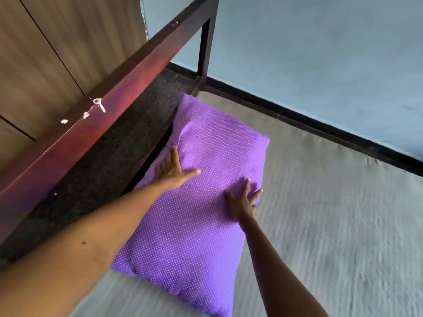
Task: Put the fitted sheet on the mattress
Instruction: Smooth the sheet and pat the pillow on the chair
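Note:
A grey fitted sheet [320, 225] covers the mattress and lies fairly smooth across it. A purple pillow with small white dots [206, 156] lies on the sheet against the headboard. My left hand [171, 170] lies flat on the pillow's left side, fingers straight and spread. My right hand [243, 200] presses on the pillow's right edge with its fingers spread. Neither hand holds anything.
A dark red wooden headboard rail [114, 92] runs diagonally on the left, with a black panel [109, 156] below it. A bedpost [206, 42] stands at the far corner. A blue wall [320, 65] borders the bed's far side; wooden cupboard doors [45, 42] stand behind the headboard.

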`<state>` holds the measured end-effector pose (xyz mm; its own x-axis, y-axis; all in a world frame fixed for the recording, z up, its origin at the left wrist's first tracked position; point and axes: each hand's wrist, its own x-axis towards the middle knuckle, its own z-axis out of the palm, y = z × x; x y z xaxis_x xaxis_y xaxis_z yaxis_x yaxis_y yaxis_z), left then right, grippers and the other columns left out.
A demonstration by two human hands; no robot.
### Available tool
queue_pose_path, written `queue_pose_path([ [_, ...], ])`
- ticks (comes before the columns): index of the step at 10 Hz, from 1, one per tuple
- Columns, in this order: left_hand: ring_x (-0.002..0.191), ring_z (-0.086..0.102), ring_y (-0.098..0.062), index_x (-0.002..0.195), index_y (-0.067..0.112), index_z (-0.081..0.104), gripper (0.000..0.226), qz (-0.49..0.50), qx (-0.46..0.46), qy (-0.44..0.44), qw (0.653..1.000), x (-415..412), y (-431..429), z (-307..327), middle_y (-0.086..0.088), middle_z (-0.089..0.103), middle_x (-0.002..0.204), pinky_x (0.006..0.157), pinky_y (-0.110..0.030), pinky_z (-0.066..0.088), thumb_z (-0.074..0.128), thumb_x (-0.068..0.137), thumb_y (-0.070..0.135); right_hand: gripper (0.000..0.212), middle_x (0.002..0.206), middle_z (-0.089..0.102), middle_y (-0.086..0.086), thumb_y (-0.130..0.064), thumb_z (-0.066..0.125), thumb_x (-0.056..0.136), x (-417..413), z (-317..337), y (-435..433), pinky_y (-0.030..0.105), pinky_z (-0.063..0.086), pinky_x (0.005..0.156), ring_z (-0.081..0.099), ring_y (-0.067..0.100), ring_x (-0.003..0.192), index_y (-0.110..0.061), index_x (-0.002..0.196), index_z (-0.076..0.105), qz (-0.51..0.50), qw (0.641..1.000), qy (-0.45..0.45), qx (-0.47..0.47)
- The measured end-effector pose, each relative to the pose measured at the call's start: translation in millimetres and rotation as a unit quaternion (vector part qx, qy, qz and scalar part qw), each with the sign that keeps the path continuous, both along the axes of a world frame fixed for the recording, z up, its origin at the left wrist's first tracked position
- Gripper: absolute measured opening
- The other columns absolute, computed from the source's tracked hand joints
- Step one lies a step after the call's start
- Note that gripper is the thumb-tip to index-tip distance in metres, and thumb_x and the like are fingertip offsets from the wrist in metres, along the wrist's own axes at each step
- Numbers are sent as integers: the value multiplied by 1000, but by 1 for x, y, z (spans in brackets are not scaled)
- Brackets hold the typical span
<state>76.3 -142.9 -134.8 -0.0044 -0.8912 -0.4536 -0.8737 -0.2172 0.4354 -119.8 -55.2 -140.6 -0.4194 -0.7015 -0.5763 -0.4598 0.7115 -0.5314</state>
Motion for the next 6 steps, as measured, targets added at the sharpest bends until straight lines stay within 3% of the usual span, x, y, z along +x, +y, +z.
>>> queue_pose_path([
  [1, 146, -9, -23, 146, 16, -23, 114, -48, 8, -62, 997, 9, 9, -32, -9, -18, 157, 117, -47, -6, 38, 75, 80, 74, 154, -29, -1, -65, 36, 90, 12, -26, 8, 61, 13, 109, -11, 43, 142, -45, 147, -5, 37, 996, 77, 7],
  [4, 146, -6, -29, 148, 18, -18, 104, -22, -43, -173, 984, -5, 27, -39, -11, -18, 156, 115, -52, -4, 22, 77, 83, 67, 157, -22, -2, -64, 28, 92, 11, -37, 18, 58, 7, 112, -16, 36, 143, -41, 149, 1, 54, 996, 76, -1],
  [5, 145, -8, -30, 149, 22, -11, 88, -24, -113, -153, 981, -18, 53, -22, -12, -16, 156, 111, -51, -16, 14, 83, 76, 65, 158, -19, -3, -59, 27, 95, 11, -15, 44, 59, 5, 112, -13, 29, 145, -36, 150, 2, 108, 985, 135, -20],
  [6, 145, 13, -30, 150, 19, 15, 81, -120, -209, -117, 963, -40, 88, 2, -13, 8, 157, 112, -50, -10, 13, 84, 67, 71, 159, -6, -5, -64, 14, 89, 11, 6, 80, 60, -1, 111, -2, 27, 147, -32, 151, 4, 176, 955, 224, -78],
])
